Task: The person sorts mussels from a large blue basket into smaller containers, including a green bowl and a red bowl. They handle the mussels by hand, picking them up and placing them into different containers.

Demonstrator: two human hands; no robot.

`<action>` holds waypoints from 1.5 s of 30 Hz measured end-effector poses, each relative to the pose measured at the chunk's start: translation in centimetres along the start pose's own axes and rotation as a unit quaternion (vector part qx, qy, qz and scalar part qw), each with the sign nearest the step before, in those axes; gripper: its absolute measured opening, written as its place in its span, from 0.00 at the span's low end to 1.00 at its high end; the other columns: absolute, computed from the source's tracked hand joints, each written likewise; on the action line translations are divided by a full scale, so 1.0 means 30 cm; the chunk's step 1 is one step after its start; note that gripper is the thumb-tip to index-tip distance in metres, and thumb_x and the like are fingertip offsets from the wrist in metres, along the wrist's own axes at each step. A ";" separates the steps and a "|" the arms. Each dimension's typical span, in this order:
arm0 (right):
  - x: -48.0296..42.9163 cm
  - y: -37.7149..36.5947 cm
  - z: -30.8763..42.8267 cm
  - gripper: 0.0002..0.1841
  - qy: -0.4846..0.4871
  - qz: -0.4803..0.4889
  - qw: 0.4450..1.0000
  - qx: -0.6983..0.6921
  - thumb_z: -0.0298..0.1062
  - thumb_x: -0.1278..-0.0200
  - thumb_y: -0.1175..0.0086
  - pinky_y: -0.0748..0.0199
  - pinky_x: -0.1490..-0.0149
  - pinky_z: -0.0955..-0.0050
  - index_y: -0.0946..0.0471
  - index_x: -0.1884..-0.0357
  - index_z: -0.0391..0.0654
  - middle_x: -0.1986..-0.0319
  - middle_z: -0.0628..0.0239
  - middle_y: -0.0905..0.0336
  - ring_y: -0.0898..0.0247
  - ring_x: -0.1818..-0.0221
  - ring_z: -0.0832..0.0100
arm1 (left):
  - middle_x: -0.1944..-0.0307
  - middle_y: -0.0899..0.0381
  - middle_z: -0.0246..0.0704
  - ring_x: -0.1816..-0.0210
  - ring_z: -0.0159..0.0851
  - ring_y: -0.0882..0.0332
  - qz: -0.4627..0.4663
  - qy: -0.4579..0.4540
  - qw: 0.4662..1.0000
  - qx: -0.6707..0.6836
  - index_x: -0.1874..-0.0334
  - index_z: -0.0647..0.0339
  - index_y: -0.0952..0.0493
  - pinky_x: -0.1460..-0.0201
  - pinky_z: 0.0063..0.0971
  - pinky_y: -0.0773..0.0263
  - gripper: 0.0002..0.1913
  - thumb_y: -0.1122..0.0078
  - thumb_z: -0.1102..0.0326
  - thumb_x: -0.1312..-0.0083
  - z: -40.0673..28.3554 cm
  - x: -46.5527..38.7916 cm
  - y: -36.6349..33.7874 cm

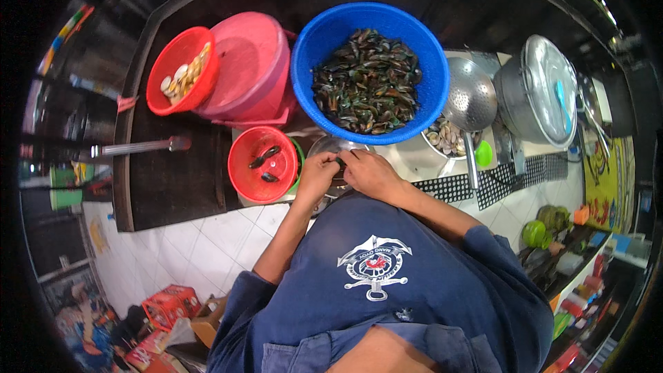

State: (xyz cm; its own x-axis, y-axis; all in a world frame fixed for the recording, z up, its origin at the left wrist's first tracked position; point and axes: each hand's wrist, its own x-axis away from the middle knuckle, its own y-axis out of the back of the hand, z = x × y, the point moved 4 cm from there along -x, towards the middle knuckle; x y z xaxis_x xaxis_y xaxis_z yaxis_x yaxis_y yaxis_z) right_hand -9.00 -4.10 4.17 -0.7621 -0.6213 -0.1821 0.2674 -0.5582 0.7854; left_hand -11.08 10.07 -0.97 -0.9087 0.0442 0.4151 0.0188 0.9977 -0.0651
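Observation:
My left hand point(318, 172) and my right hand point(369, 172) meet in front of my body, fingers closed around a small dark mussel point(340, 161) between them. Under them is a round metal bowl point(317, 146), partly hidden by my hands. Beyond it stands a large blue plastic basin point(305, 106) heaped with green-brown mussels point(366, 83). Left of my hands, a red plastic bucket point(239, 186) holds a few dark mussels point(269, 177), with a green rim showing beside it.
At the back left, a red basket point(155, 94) of pale shellfish leans by a pink tub point(248, 57). Metal tongs point(140, 148) lie at left. To the right are a perforated metal ladle point(470, 96), a container of clams point(446, 139), a green cup point(483, 154) and a large lidded metal pot point(513, 93).

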 end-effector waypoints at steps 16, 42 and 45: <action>0.019 0.041 -0.069 0.16 -0.068 -0.023 0.996 -0.046 0.29 0.51 0.44 0.25 0.63 0.51 0.31 0.59 0.38 0.71 0.48 0.27 0.25 0.66 0.46 | 0.62 0.18 0.33 0.64 0.26 0.22 0.050 0.037 0.997 -0.049 0.51 0.74 0.22 0.60 0.20 0.27 0.16 0.55 0.78 0.38 -0.011 -0.043 -0.041; 0.009 0.061 -0.160 0.12 -0.002 -0.094 0.986 -0.135 0.27 0.46 0.47 0.28 0.64 0.48 0.30 0.59 0.37 0.72 0.46 0.25 0.26 0.67 0.42 | 0.70 0.20 0.33 0.72 0.30 0.19 0.025 0.092 0.995 0.043 0.64 0.66 0.23 0.68 0.25 0.19 0.09 0.54 0.76 0.39 -0.073 -0.101 -0.099; 0.004 0.057 -0.164 0.12 -0.005 -0.079 0.986 -0.147 0.27 0.45 0.48 0.29 0.64 0.47 0.30 0.59 0.37 0.72 0.46 0.24 0.26 0.68 0.41 | 0.72 0.21 0.32 0.73 0.31 0.19 0.017 0.074 0.997 0.021 0.68 0.64 0.23 0.69 0.27 0.19 0.08 0.54 0.76 0.39 -0.062 -0.115 -0.089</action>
State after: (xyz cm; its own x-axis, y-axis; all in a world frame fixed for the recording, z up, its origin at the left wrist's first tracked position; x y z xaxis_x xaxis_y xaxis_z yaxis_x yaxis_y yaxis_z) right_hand -5.72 -7.84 2.59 -0.8132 -0.5089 -0.2824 0.3027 -0.7842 0.5416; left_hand -7.22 7.36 -0.55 -0.8365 0.0882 0.5408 0.0279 0.9925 -0.1186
